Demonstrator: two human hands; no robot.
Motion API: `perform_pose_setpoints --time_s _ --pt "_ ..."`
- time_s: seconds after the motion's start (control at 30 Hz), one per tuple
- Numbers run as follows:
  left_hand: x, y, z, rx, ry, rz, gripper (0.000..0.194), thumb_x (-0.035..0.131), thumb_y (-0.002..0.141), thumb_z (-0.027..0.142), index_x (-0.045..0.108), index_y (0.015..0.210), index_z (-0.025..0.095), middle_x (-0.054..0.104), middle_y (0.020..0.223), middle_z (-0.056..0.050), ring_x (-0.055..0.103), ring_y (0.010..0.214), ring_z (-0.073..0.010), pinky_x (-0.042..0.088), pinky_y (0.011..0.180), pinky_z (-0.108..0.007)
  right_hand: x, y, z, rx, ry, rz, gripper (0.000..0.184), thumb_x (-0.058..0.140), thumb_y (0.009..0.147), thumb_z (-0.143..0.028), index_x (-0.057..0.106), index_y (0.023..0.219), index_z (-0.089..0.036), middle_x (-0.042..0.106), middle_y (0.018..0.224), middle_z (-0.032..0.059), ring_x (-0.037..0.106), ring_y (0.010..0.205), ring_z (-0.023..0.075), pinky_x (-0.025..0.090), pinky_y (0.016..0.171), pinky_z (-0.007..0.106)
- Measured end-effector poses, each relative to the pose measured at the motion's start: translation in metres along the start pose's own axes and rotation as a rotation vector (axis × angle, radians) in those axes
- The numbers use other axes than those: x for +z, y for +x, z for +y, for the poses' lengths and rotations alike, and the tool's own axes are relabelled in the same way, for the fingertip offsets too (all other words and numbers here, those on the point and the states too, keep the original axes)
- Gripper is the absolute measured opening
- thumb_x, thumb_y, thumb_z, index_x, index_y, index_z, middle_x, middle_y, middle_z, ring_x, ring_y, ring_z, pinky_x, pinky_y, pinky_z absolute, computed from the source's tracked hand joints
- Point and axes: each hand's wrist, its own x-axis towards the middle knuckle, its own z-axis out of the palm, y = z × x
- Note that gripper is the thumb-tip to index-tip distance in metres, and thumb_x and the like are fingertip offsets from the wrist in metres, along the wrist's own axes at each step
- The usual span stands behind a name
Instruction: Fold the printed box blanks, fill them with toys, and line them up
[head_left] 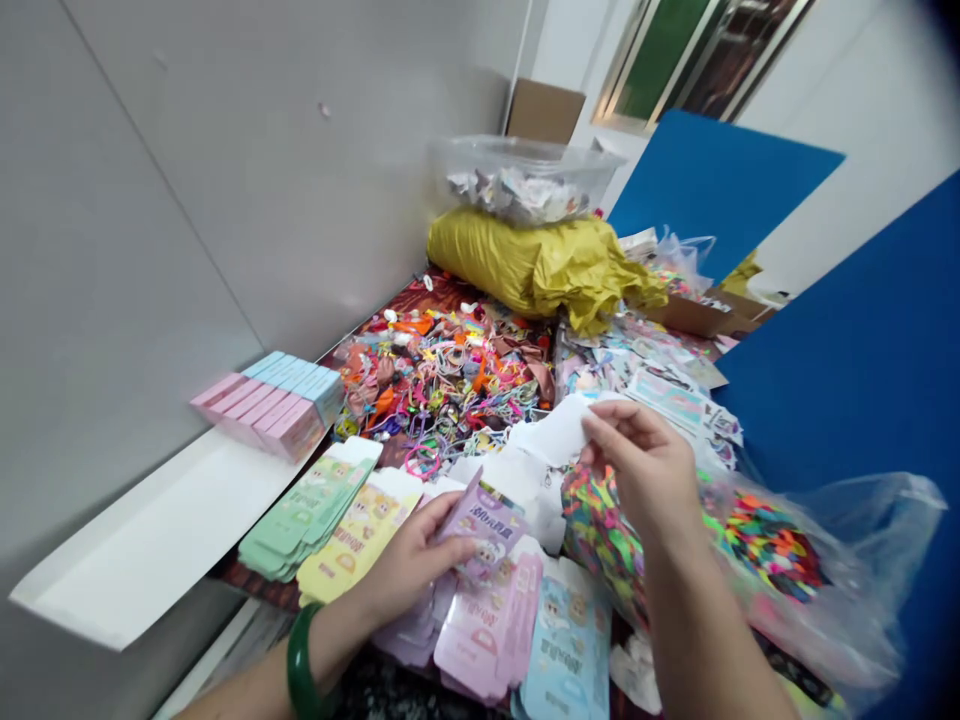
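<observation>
Over a stack of pink printed card box blanks (487, 625), the left hand (409, 570) pinches a flat lilac card box blank (484, 522) between thumb and curled fingers (a green jade bangle (301, 665) circles that wrist), while the right hand (637, 470) pinches a crumpled white paper sheet (547, 435), beside a clear plastic bag of multicoloured pieces (765, 550).

From where I'm watching, flat cartons (487, 630) lie across the near edge of the surface (259, 585), with a heap of hair ties (442, 380) just behind them and a plastic tub (525, 180) sitting on a stuffed bag (540, 270) farther back. A row of boxes (266, 405) stands to the left against the wall (225, 200), and a plastic bag (757, 570) lies to the right.
</observation>
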Motion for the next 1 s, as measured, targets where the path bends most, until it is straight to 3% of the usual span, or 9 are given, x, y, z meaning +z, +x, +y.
perform_pose_setpoints --time_s 0.13,0.2,0.27,0.37,0.47,0.57,0.67,0.83,1.0 --pt "0.009 0.001 -0.001 0.024 -0.027 -0.026 0.044 0.068 0.080 0.025 0.056 0.122 0.020 0.067 0.116 -0.007 0.061 0.108 -0.0248 0.048 0.095 -0.037 0.020 -0.045 0.003 -0.015 -0.148 -0.117 0.013 0.067 0.079 -0.032 0.066 0.081 -0.019 0.063 0.058 -0.0016 0.054 0.047 0.0108 0.041 0.043 0.023" --pt "0.010 0.000 -0.001 0.035 -0.019 -0.029 0.044 0.067 0.080 0.025 0.056 0.122 0.019 0.067 0.117 -0.007 0.061 0.107 -0.0252 0.048 0.094 -0.038 0.021 -0.053 0.008 -0.102 -0.301 -0.199 0.011 0.065 0.081 -0.030 0.069 0.080 -0.020 0.067 0.071 0.0015 0.057 0.056 0.0124 0.044 0.051 0.025" --pt "0.010 -0.001 0.002 0.044 0.000 -0.012 0.044 0.068 0.079 0.025 0.057 0.121 0.018 0.067 0.118 -0.008 0.061 0.109 -0.0252 0.048 0.096 -0.038 0.012 -0.055 0.009 -0.192 -0.404 -0.197 0.012 0.063 0.082 -0.030 0.070 0.082 -0.021 0.069 0.084 0.0042 0.061 0.069 0.0154 0.046 0.058 0.027" --pt "0.006 -0.004 0.007 0.003 0.004 0.039 0.047 0.070 0.077 0.027 0.056 0.121 0.018 0.067 0.120 -0.008 0.061 0.111 -0.0260 0.048 0.097 -0.038 -0.020 -0.047 0.008 -0.224 -0.523 0.024 0.015 0.061 0.083 -0.033 0.071 0.084 -0.021 0.069 0.086 0.0052 0.062 0.075 0.0185 0.047 0.063 0.029" --pt "-0.002 -0.008 0.008 -0.073 0.018 0.092 0.049 0.071 0.076 0.032 0.056 0.122 0.020 0.067 0.121 -0.008 0.063 0.111 -0.0271 0.050 0.096 -0.038 -0.074 -0.031 0.011 -0.077 -0.873 0.197 0.018 0.061 0.081 -0.034 0.073 0.087 -0.021 0.070 0.081 0.0064 0.061 0.070 0.0201 0.044 0.064 0.031" --pt "-0.013 -0.010 0.001 -0.126 0.049 0.135 0.052 0.072 0.076 0.037 0.056 0.123 0.022 0.067 0.123 -0.008 0.063 0.111 -0.0274 0.052 0.095 -0.036 -0.135 -0.013 0.022 0.270 -1.210 0.241 0.016 0.058 0.073 -0.020 0.073 0.077 -0.020 0.071 0.078 0.0094 0.060 0.071 0.0228 0.038 0.061 0.031" --pt "-0.022 -0.009 -0.007 -0.160 0.056 0.165 0.060 0.073 0.074 0.042 0.053 0.127 0.022 0.067 0.124 -0.009 0.064 0.111 -0.0290 0.055 0.091 -0.036 -0.176 -0.003 0.038 0.427 -1.206 0.186 0.012 0.059 0.060 -0.013 0.067 0.055 -0.019 0.064 0.056 0.0055 0.056 0.057 0.0194 0.032 0.053 0.028" --pt "-0.025 -0.006 -0.011 -0.185 0.106 0.150 0.063 0.074 0.072 0.046 0.053 0.126 0.021 0.068 0.123 -0.009 0.065 0.110 -0.0289 0.055 0.091 -0.036 -0.192 -0.001 0.066 0.462 -1.028 0.015 0.008 0.058 0.056 -0.016 0.062 0.049 -0.018 0.057 0.049 -0.0022 0.049 0.049 0.0132 0.032 0.048 0.024" --pt "-0.021 -0.004 -0.006 -0.185 0.134 0.156 0.063 0.075 0.070 0.047 0.056 0.124 0.021 0.068 0.122 -0.010 0.064 0.111 -0.0302 0.056 0.090 -0.036 -0.201 -0.004 0.068 0.455 -0.950 0.031 0.013 0.056 0.062 -0.026 0.063 0.055 -0.017 0.054 0.049 -0.0020 0.045 0.049 0.0121 0.031 0.048 0.024"
